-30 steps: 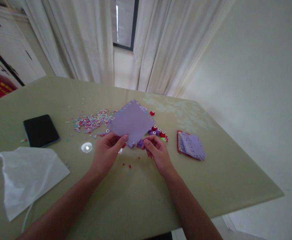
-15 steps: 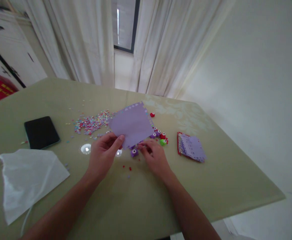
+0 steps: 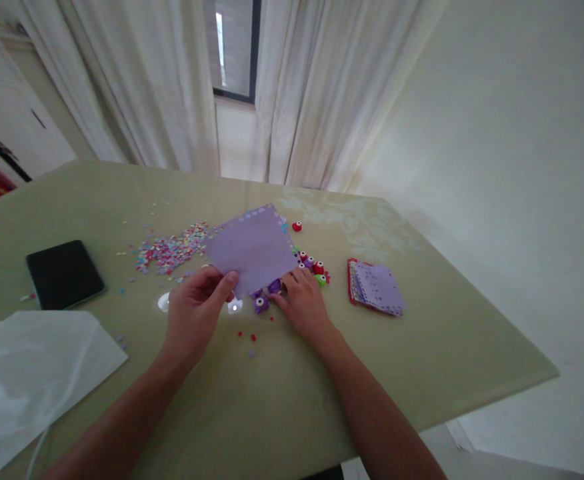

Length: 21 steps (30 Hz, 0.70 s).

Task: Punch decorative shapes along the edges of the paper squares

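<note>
My left hand (image 3: 198, 310) pinches a purple square sheet (image 3: 255, 253) by its near left corner, thumb on top. The sheet is tilted above the table, and small decorations line its edges. By the sheet's near right edge, my right hand (image 3: 302, 300) has curled fingers and its thumb close about a small purple piece (image 3: 275, 287); the sheet and fingers partly hide it. A purple eyed bead (image 3: 261, 305) lies just left of the right thumb. Red eyed beads (image 3: 318, 268) and a green one (image 3: 321, 280) cluster beyond the right hand.
A heap of tiny coloured pieces (image 3: 175, 250) spreads at left. A black phone (image 3: 65, 275) and a white face mask (image 3: 47, 373) lie nearer the left side. At right is a stack of decorated sheets (image 3: 376, 288). One red eyed bead (image 3: 297, 227) sits beyond the sheet.
The view has shifted slightly to the right. My right fingers have come from a pinch by the sheet's lower corner to around a purple piece. My left hand keeps the sheet.
</note>
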{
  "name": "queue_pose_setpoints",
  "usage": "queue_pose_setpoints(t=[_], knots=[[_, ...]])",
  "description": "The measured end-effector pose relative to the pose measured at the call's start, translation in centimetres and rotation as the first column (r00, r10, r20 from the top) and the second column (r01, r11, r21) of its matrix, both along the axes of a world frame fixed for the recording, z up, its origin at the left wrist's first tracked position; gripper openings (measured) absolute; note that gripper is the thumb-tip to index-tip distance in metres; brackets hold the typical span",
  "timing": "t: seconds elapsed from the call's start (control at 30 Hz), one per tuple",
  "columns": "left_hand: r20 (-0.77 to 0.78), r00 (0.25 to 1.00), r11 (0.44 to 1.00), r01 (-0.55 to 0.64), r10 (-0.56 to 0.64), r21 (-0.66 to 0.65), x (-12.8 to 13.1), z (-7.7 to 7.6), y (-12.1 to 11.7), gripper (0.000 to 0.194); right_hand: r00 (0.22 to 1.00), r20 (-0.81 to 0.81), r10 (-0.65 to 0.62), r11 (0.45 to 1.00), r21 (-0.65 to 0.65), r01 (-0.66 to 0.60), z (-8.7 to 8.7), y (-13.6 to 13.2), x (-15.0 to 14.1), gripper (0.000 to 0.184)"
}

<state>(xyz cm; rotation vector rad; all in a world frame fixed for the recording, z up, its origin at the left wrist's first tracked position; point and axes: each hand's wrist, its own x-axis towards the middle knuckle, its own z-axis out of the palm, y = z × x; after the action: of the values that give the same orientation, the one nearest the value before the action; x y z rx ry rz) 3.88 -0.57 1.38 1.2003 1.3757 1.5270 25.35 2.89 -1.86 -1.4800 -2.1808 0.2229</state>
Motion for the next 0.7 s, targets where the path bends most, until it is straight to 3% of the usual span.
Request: queue_pose_setpoints(t=[0.1, 0.17, 0.27, 0.4, 0.7], knots=[[0.011, 1.0, 1.0, -0.004, 0.004, 0.002, 0.1, 0.1, 0.0, 0.026, 0.963, -0.265, -0.054, 0.998, -0.047, 0.043, 0.5, -0.2, 0.4, 0.033], [0.015, 1.0, 1.0, 0.001, -0.001, -0.002, 0.2, 0.3, -0.1, 0.026, 0.857, -0.509, -0.076, 0.991, -0.134, 0.008, 0.9, -0.8, 0.6, 0.042], [0.028, 0.999, 1.0, 0.023, -0.023, -0.008, 0.3, 0.4, -0.2, 0.023, 0.656, -0.747, -0.107, 0.947, -0.277, -0.161, 1.4, -1.7, 0.3, 0.047], [0.04, 0.998, 0.998, 0.055, -0.054, -0.01, 0.5, 0.0, -0.2, 0.021, 0.577, -0.803, -0.147, 0.873, -0.379, -0.306, 1.4, -2.4, -0.9, 0.037], [-0.045, 0.994, 0.995, 0.098, -0.098, 0.006, 0.8, 0.2, -0.4, 0.017, 0.491, -0.856, -0.159, 0.815, -0.395, -0.423, 1.4, -2.6, -1.8, 0.03]])
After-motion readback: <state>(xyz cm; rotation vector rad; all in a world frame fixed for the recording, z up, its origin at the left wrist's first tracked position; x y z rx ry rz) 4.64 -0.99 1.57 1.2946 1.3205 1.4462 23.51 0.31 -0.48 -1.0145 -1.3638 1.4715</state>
